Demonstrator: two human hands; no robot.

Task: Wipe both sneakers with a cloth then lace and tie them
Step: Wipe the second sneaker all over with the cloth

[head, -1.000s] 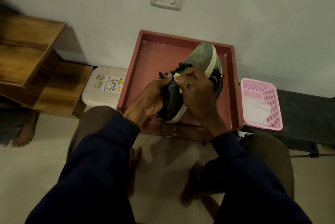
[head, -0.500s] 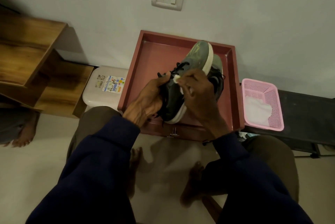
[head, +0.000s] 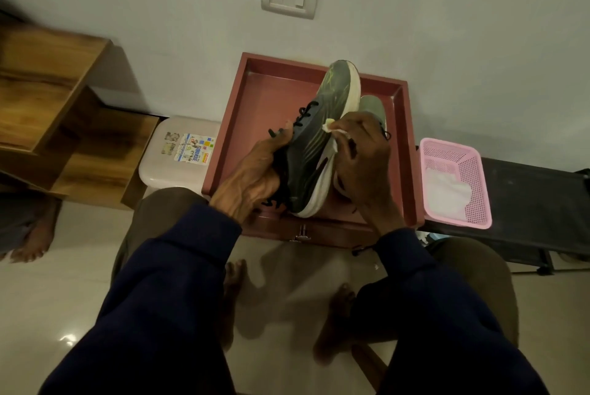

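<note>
Head view: left hand (head: 255, 177) grips sneaker (head: 314, 152) at the collar, lace side, fingers curled round it. Sneaker is held over the red tray (head: 255, 97), turned on its side, sole facing right, toe up toward the wall, heel low by the tray's front edge; can't tell if it touches. Right hand (head: 364, 164) pinches the cloth (head: 332, 129) and presses it on the upper just above the white midsole.

Delta vs 1 s ago: toe sits higher and slightly left. Cloth and right hand have slid toward the toe and out to the right, so more of the sneaker's side shows. Left grip unchanged.

Second sneaker (head: 372, 107) lies in the tray behind the right hand, toe now more exposed. Pink basket (head: 472, 171) with a white rag (head: 447, 193) sits on the dark surface (head: 526, 190) to the right, same spot.
</note>
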